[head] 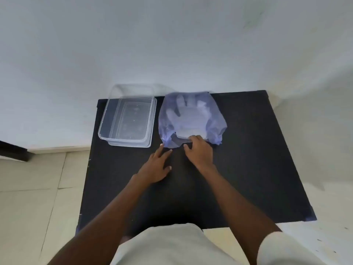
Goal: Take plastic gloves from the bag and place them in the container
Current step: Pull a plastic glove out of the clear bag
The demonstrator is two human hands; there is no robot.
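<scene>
A translucent purple plastic bag lies at the back middle of the black table. Clear plastic gloves show through it, fingers pointing away from me. Left of the bag stands an empty clear rectangular container. My right hand is at the bag's near opening, its fingertips pinching the edge of the gloves there. Flat on the table lies my left hand, fingers spread, its fingertips just touching the bag's near left corner.
The table stands against a white wall. Its left edge drops to a tiled floor. A dark piece of furniture pokes in at the far left. My light shorts are at the table's front edge.
</scene>
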